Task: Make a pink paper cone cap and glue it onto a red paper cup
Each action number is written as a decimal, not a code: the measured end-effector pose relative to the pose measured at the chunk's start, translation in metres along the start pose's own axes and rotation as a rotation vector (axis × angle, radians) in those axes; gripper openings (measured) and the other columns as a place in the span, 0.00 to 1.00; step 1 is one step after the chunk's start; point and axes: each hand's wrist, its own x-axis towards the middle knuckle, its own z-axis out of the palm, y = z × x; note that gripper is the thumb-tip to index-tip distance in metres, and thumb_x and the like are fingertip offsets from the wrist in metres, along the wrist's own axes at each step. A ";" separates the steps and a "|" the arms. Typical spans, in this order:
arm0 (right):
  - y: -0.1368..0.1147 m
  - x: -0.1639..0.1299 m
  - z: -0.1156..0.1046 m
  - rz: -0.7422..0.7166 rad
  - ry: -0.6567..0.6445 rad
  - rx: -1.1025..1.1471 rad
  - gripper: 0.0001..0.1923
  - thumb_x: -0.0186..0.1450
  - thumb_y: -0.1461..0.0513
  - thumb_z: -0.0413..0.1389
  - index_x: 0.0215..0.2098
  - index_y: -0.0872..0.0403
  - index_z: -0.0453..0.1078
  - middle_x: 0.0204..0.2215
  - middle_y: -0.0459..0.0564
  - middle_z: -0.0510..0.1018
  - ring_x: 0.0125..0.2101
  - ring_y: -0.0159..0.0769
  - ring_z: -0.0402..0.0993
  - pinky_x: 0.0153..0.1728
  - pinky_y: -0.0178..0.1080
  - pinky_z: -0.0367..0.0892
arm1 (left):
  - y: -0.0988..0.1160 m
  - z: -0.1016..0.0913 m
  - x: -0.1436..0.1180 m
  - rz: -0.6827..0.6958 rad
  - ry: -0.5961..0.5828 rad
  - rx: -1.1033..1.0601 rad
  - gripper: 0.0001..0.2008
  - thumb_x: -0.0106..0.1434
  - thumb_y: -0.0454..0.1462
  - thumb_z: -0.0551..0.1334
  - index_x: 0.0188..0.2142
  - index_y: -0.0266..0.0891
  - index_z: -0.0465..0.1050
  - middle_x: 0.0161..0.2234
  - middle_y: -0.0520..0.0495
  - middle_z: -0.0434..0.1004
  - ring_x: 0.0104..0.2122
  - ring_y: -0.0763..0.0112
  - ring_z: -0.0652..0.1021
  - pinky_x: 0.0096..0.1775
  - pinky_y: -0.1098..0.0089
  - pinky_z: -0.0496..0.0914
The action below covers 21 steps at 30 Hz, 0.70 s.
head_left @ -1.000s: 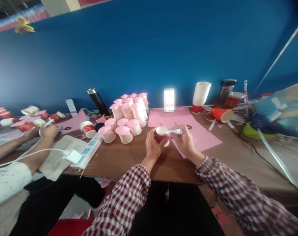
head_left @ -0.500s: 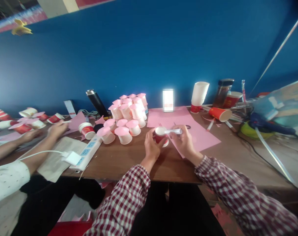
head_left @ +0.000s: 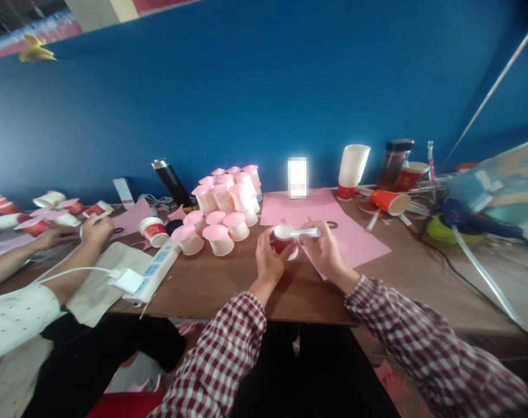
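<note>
My left hand [head_left: 270,258] is wrapped around a red and white paper cup [head_left: 285,247], which stands upright near the table's front edge, mouth up. In my right hand [head_left: 327,249] is a white pen-shaped tube [head_left: 308,232], held nearly level in the fingers. Its left tip lies at the cup's rim; whether it touches cannot be made out. Under my right hand spreads a pink paper sheet [head_left: 359,244], with a dark ring-handled thing [head_left: 332,224] partly hidden behind the fingers. Left of my hands stand several white cups topped with pink paper discs [head_left: 218,233].
A power strip [head_left: 157,267] with a white charger [head_left: 128,280] lies at left, beside a co-worker's hands [head_left: 96,232]. At the back stand a black flask [head_left: 171,181] and stacked cups [head_left: 353,165]. A blue glue gun [head_left: 473,217] and cables lie at right.
My hands, the cup and the tube have hardly moved. At left, the co-worker's nearer hand has drawn back leftward from the pink paper.
</note>
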 end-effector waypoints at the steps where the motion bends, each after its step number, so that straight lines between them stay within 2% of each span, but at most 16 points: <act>1: 0.000 0.000 0.000 0.003 -0.009 -0.003 0.09 0.63 0.58 0.54 0.40 0.51 0.61 0.33 0.49 0.74 0.30 0.35 0.72 0.28 0.36 0.69 | 0.000 0.000 0.000 -0.003 0.000 -0.002 0.27 0.51 0.43 0.69 0.49 0.42 0.65 0.45 0.42 0.69 0.43 0.63 0.75 0.43 0.62 0.72; 5: 0.001 0.001 -0.001 0.012 0.007 -0.030 0.07 0.64 0.58 0.53 0.37 0.51 0.61 0.30 0.48 0.73 0.27 0.34 0.72 0.27 0.35 0.67 | -0.001 -0.001 0.000 0.008 0.005 0.008 0.29 0.50 0.43 0.69 0.50 0.41 0.64 0.46 0.42 0.69 0.43 0.62 0.75 0.43 0.62 0.72; 12: 0.004 0.001 0.001 0.013 0.034 -0.006 0.08 0.64 0.58 0.53 0.39 0.51 0.60 0.31 0.48 0.73 0.30 0.35 0.72 0.29 0.36 0.69 | 0.000 -0.001 -0.001 0.016 0.004 0.004 0.26 0.52 0.42 0.68 0.49 0.41 0.65 0.46 0.42 0.69 0.42 0.63 0.75 0.43 0.62 0.72; 21: 0.004 0.004 -0.001 0.031 0.080 -0.020 0.07 0.63 0.58 0.53 0.36 0.52 0.61 0.29 0.47 0.72 0.27 0.33 0.69 0.28 0.35 0.66 | 0.001 -0.002 0.000 0.022 0.008 0.034 0.27 0.51 0.41 0.68 0.49 0.40 0.64 0.46 0.42 0.68 0.42 0.63 0.74 0.42 0.63 0.73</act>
